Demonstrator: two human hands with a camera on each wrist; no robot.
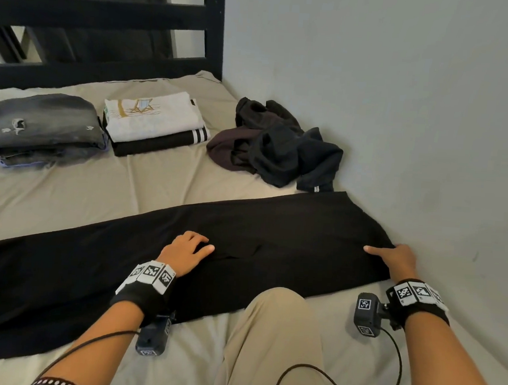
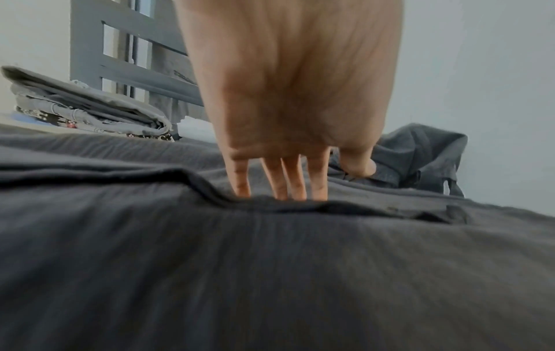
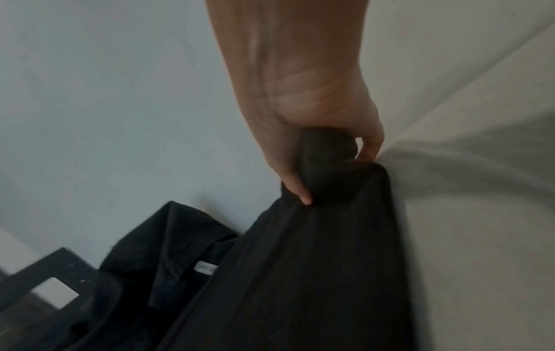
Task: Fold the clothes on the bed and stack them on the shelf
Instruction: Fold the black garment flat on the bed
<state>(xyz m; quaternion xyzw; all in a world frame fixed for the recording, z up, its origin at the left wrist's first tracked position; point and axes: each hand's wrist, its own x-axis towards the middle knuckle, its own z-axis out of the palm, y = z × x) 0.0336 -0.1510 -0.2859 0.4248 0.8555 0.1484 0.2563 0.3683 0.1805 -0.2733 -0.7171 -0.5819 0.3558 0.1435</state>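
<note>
A long black garment (image 1: 243, 239) lies flat across the beige bed sheet (image 1: 67, 185), folded lengthwise. My left hand (image 1: 187, 249) presses on its middle with straight fingers (image 2: 279, 180) touching the cloth (image 2: 270, 273). At the garment's right end, by the wall, my right hand (image 1: 392, 257) grips the bunched edge (image 3: 327, 152) between thumb and fingers (image 3: 295, 187). A crumpled pile of dark clothes (image 1: 277, 143) lies beyond it near the wall. Two folded stacks sit farther back: a grey one (image 1: 41, 126) and a white-topped one (image 1: 155, 119).
The black bed frame (image 1: 109, 13) closes off the far end of the bed. A pale wall (image 1: 402, 112) runs along the right side. My knee in beige trousers (image 1: 272, 344) rests on the sheet in front of the garment. Camera cables trail near my wrists.
</note>
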